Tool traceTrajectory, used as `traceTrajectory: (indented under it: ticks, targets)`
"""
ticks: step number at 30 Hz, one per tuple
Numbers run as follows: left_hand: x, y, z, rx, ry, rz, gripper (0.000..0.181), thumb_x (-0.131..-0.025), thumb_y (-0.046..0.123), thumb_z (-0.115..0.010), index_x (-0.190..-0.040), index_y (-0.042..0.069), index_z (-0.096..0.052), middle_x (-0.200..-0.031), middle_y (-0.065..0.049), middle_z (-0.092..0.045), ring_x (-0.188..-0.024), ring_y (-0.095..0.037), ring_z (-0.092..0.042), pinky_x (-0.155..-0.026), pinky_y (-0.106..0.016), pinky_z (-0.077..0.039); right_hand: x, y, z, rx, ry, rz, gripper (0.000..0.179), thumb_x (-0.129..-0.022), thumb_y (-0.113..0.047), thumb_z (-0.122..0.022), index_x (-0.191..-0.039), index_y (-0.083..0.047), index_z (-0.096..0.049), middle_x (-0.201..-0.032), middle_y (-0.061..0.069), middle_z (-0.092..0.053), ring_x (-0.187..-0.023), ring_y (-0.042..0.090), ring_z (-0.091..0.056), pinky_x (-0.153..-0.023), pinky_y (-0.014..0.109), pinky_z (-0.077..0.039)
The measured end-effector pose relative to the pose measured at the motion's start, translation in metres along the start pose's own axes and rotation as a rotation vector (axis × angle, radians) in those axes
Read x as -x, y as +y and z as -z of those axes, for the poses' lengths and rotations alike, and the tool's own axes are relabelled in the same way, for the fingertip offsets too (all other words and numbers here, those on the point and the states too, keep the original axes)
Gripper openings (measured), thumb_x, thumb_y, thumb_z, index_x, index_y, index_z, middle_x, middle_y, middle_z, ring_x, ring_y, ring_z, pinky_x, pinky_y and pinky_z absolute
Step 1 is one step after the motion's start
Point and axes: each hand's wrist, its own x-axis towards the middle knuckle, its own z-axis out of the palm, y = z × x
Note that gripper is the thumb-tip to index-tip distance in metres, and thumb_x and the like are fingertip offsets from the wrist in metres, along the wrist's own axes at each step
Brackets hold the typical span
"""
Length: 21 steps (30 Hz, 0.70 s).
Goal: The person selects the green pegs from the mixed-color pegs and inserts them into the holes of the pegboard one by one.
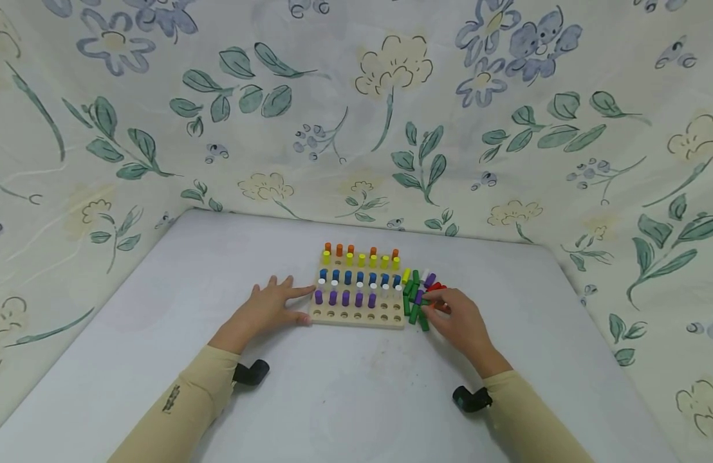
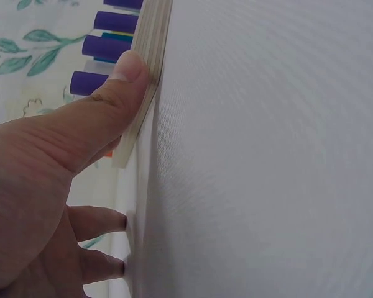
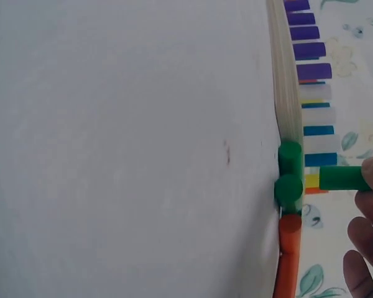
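Note:
A wooden peg board (image 1: 356,323) lies on the table with rows of orange, yellow, blue, white and purple pegs (image 1: 345,298) standing in it. Its front row of holes is bare, as are two holes at the right of the purple row. My left hand (image 1: 268,307) rests at the board's left side, fingers spread, the thumb (image 2: 129,67) against its front edge. To the right of the board, my right hand (image 1: 459,320) pinches a green peg (image 3: 343,178) between thumb and fingers, above a pile of loose pegs (image 1: 414,313).
The loose pile holds green, purple, red, yellow and white pegs, close against the board's right edge. An orange peg (image 3: 288,267) lies there too. White cloth covers the table (image 1: 356,399); a flowered curtain (image 1: 333,148) rises behind and at both sides.

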Motion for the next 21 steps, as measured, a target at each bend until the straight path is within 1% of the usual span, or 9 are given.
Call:
traceTrajectory:
  ticks: [2, 6, 12, 16, 21]
  targets:
    - [0.0, 0.0, 0.001, 0.001, -0.002, 0.0, 0.077, -0.087, 0.055, -0.073, -0.153, 0.021, -0.049, -0.159, -0.034, -0.026, -0.145, -0.062, -0.011, -0.113, -0.078, -0.007, -0.001, -0.002, -0.002, -0.016, -0.004, 0.006, 0.023, -0.09, -0.014, -0.079, -0.112, -0.008, -0.072, -0.105, 0.005, -0.068, -0.097, 0.021, -0.064, -0.086, 0.041, -0.06]
    - [0.0, 0.0, 0.001, 0.002, -0.004, -0.001, 0.078, -0.087, 0.055, -0.073, -0.153, 0.021, -0.049, -0.159, -0.034, -0.026, -0.145, -0.062, -0.011, -0.113, -0.078, -0.007, -0.002, -0.005, -0.005, -0.03, -0.001, 0.034, 0.023, -0.09, -0.013, -0.08, -0.111, -0.008, -0.072, -0.102, 0.003, -0.068, -0.094, 0.018, -0.063, -0.087, 0.039, -0.06]
    - [0.0, -0.001, 0.001, 0.001, -0.002, -0.004, 0.078, -0.087, 0.056, -0.073, -0.153, 0.021, -0.049, -0.159, -0.033, -0.026, -0.145, -0.062, -0.011, -0.113, -0.078, -0.007, -0.003, -0.011, -0.01, -0.019, -0.007, 0.04, 0.023, -0.089, -0.014, -0.081, -0.11, -0.009, -0.073, -0.103, 0.002, -0.069, -0.09, 0.018, -0.061, -0.079, 0.038, -0.059]
    - [0.001, -0.001, 0.001, 0.007, 0.0, -0.01, 0.078, -0.087, 0.055, -0.073, -0.152, 0.021, -0.049, -0.159, -0.034, -0.026, -0.145, -0.062, -0.011, -0.112, -0.078, -0.007, -0.004, -0.015, -0.013, -0.018, -0.014, 0.038, 0.023, -0.089, -0.015, -0.081, -0.11, -0.011, -0.074, -0.099, 0.0, -0.068, -0.088, 0.018, -0.06, -0.076, 0.036, -0.057]
    - [0.001, -0.001, 0.001, 0.001, 0.003, -0.016, 0.078, -0.086, 0.056, -0.073, -0.152, 0.02, -0.049, -0.158, -0.034, -0.027, -0.145, -0.063, -0.012, -0.112, -0.079, -0.007, -0.007, -0.019, -0.018, -0.018, -0.019, 0.061, 0.022, -0.089, -0.016, -0.081, -0.109, -0.01, -0.073, -0.099, 0.0, -0.071, -0.088, 0.016, -0.063, -0.079, 0.035, -0.058]
